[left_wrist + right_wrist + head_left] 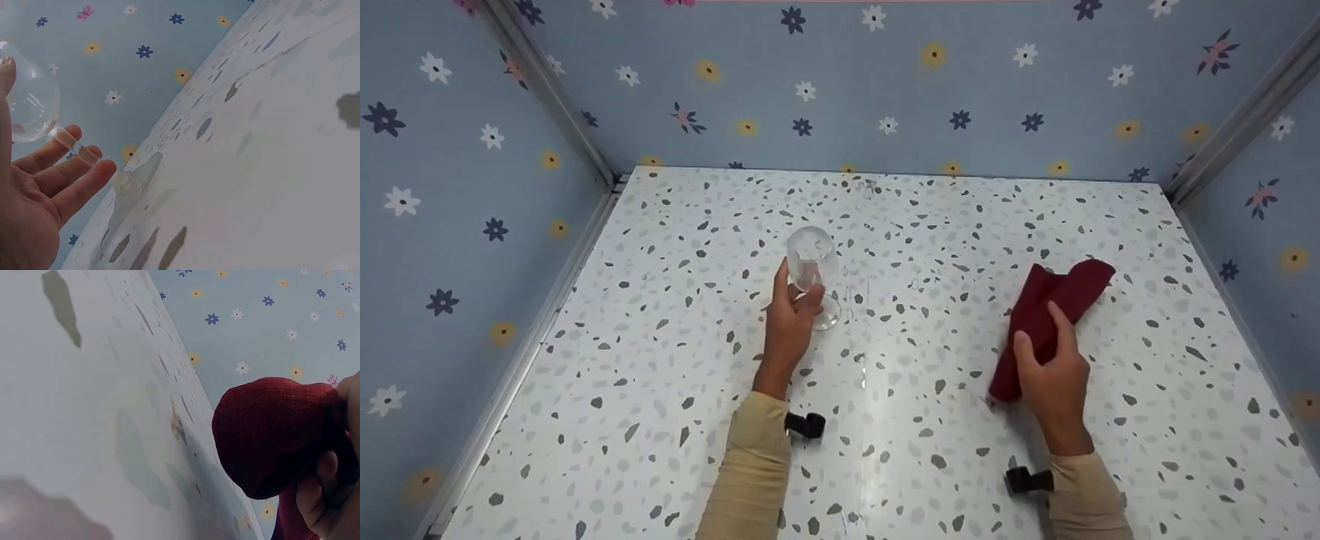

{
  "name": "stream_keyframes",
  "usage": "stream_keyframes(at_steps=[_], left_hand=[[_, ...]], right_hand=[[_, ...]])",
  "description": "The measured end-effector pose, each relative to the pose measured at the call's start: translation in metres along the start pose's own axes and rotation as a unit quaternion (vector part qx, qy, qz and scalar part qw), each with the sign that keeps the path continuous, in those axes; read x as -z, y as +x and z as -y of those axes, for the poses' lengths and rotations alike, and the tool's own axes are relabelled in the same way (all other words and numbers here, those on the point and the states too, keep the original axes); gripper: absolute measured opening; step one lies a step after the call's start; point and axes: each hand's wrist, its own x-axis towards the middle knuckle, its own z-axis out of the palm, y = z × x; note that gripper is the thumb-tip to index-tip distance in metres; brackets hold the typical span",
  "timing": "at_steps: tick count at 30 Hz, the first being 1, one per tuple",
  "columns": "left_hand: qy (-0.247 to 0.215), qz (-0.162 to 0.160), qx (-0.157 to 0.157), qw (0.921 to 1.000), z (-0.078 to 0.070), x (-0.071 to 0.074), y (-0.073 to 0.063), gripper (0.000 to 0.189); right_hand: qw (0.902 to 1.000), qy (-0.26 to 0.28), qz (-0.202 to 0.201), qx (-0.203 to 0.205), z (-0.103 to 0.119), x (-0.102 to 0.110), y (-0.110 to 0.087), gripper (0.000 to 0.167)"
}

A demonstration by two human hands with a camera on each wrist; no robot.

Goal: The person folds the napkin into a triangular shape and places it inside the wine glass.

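A clear wine glass point(812, 251) stands upright left of the table's middle, its round foot point(134, 188) right at the tabletop. My left hand point(791, 322) holds it from the left side. Thumb and index finger lie at the bowl, and the other fingers point(84, 191) reach along the stem. On the right, my right hand point(1054, 375) grips a dark red cloth point(1069, 289), bunched into a loose roll. Its thumb and index finger press on the upper face, while the remaining fingers point(309, 498) curl beneath, partly hidden by the fabric.
The white speckled table point(885, 450) has a faint seam down its middle. Blue flowered panels point(840, 90) stand at the back and both sides, joined by metal posts. A small black device point(808, 425) sticks out from each wrist.
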Motion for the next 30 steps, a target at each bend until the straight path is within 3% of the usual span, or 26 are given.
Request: stream_keyframes(at_steps=[4,19,26,30], left_hand=[[0.007,0.018,-0.004,0.9998,-0.002,-0.007,-0.004,0.078],[0.028,0.03,0.0,0.9992,-0.005,-0.022,-0.013,0.082],[0.033,0.054,-0.02,0.9978,-0.006,-0.034,-0.016,0.078],[0.048,0.044,-0.024,0.9976,-0.005,-0.038,-0.016,0.075]], right_hand=[[1.0,0.005,-0.002,0.001,0.0,0.0,0.001,0.058],[1.0,0.004,-0.003,-0.002,0.002,0.002,0.004,0.056],[0.9999,0.011,-0.007,-0.001,0.001,0.002,0.0,0.056],[0.9999,0.013,-0.008,0.003,0.001,0.0,0.0,0.056]])
